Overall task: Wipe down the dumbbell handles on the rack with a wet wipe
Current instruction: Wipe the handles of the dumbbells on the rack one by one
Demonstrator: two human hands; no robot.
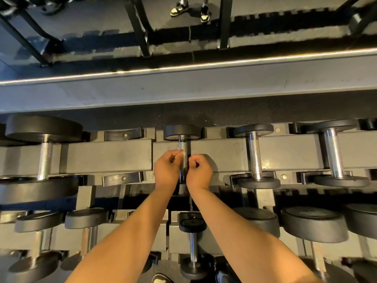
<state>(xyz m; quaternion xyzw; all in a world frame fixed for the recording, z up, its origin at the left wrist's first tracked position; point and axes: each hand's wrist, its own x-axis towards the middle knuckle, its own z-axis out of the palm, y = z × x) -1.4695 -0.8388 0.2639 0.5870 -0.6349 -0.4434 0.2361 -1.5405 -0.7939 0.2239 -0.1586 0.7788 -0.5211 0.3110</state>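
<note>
A small dumbbell with a knurled chrome handle [183, 147] lies in the middle of the rack's top tier [110, 156]. My left hand [166, 170] is at the handle's left side and pinches a small white wet wipe [180, 153] against it. At the handle's right side is my right hand [200, 172], its fingers curled in beside the bar; whether they hold the wipe is hidden. The handle's near end and near head are covered by my hands.
Other dumbbells sit on the top tier: a large one at left [44, 160], two at right [255, 158] [333, 154]. An empty cradle [122, 156] lies left of my hands. The lower tier holds more dumbbells [192, 248]. A mirror [183, 27] above reflects feet.
</note>
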